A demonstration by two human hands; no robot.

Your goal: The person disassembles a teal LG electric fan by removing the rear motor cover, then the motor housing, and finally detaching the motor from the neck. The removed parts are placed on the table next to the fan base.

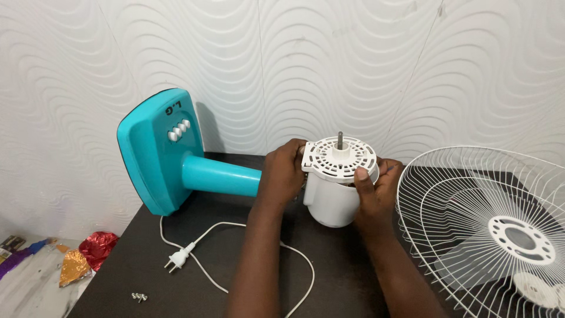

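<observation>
White fan motor housing [335,191], blade and guard already removed, is gripped mid-worktop by the left hand [284,174] and right hand [374,188]; wire guard [471,235] is laid at the right edge, loose screws [139,297] near the front-left corner.

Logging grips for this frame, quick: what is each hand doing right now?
Left hand: closed on the white fan motor housing, at its left side.
Right hand: closed on the same housing, thumb on the vented front plate.

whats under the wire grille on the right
Through the wire grille the dark table shows, plus two white round parts near the bottom right corner. Whether these lie under it or on it cannot be told.
</observation>
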